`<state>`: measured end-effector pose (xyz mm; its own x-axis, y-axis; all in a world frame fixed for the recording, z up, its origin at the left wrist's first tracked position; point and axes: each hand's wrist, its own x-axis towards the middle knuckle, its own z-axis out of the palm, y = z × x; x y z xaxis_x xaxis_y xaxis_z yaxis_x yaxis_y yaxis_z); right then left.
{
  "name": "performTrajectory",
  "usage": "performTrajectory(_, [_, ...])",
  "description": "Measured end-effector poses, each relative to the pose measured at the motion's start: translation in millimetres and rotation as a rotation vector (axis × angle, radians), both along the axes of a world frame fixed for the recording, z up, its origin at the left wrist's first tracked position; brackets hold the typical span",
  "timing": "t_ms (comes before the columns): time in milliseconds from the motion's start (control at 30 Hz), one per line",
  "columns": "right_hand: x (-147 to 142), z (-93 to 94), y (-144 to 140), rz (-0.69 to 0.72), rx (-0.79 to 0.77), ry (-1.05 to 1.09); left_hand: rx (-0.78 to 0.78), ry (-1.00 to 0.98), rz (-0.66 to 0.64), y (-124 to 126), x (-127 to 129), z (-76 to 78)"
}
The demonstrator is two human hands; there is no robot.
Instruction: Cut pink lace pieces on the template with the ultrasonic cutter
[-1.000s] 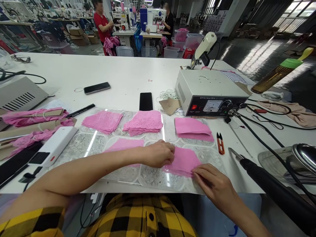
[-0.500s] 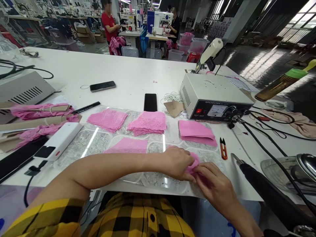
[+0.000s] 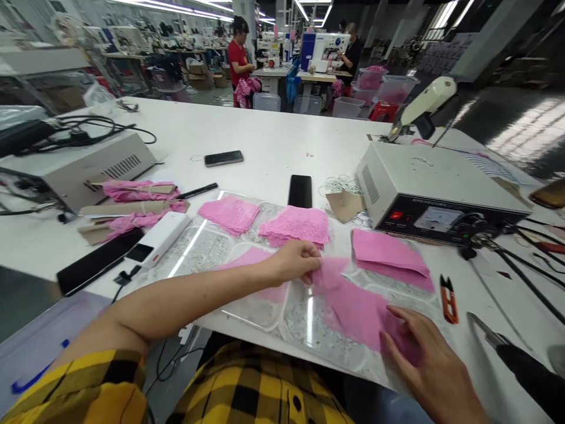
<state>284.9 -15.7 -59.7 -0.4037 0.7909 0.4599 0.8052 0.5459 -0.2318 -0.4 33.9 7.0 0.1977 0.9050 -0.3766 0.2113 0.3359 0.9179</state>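
A thin pink fabric piece stretches between my hands over the clear template sheet. At its upper left corner, my left hand pinches it with thumb and fingertips. My right hand has the other end between its curved thumb and fingers, partly hidden in the palm. Left of it, another flat pink piece lies partly under my left forearm. Behind are two stacks of pink lace pieces, a left stack and a middle stack. A folded pink stack lies to the right.
Orange thread snips and a black-handled tool lie at right. A grey control box stands behind. Two phones, a nearer one and a farther one, lie on the white table. A white power bank is at left.
My hands have moved apart, from close together to either side of the pink piece, which is now spread out. The view has shifted left.
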Motion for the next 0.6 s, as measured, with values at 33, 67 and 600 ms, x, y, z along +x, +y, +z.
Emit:
performTrajectory(33, [0.1, -0.2, 1.8, 0.003, 0.011, -0.011, -0.034, -0.033, 0.084, -6.5, -13.6, -1.2])
performTrajectory(67, [-1.0, 0.5, 3.7, 0.012, 0.02, -0.02, -0.063, -0.063, 0.165, -14.3, -26.4, -2.6])
performTrajectory(600, [-184.9, 39.1, 10.1, 0.371, 0.005, 0.04, -0.252, -0.45, 0.569, -66.3, -61.4, -14.5])
